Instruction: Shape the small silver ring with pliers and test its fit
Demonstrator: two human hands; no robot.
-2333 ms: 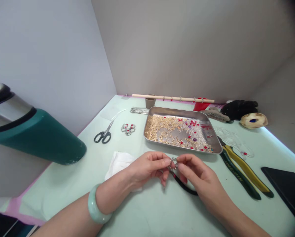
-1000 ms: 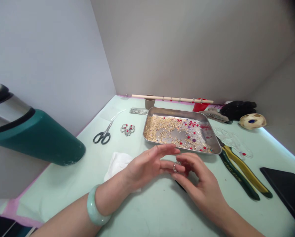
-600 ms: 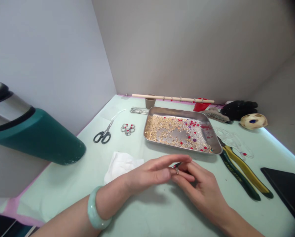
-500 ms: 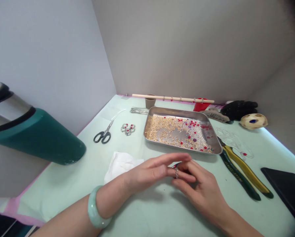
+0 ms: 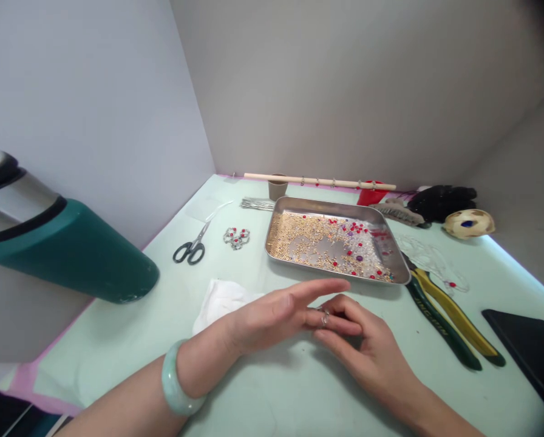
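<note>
Closely, hands [image 5: 367, 349] around a beaded ring [image 5: 325, 317], metal bead tray [image 5: 338, 276] beyond.

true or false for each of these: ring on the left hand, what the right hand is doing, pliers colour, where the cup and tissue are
1. A silvery ring is around a finger of the left hand. True.
2. The right hand is holding the scissors. False: it is at the left hand's fingers, and the scissors lie on the table.
3. Both plier handles are red. False: the pliers have green and yellow ones.
4. The small brown cup stands behind the metal tray. True.
5. The white tissue is inside the tray. False: the tissue lies on the table, by the left forearm.
</note>
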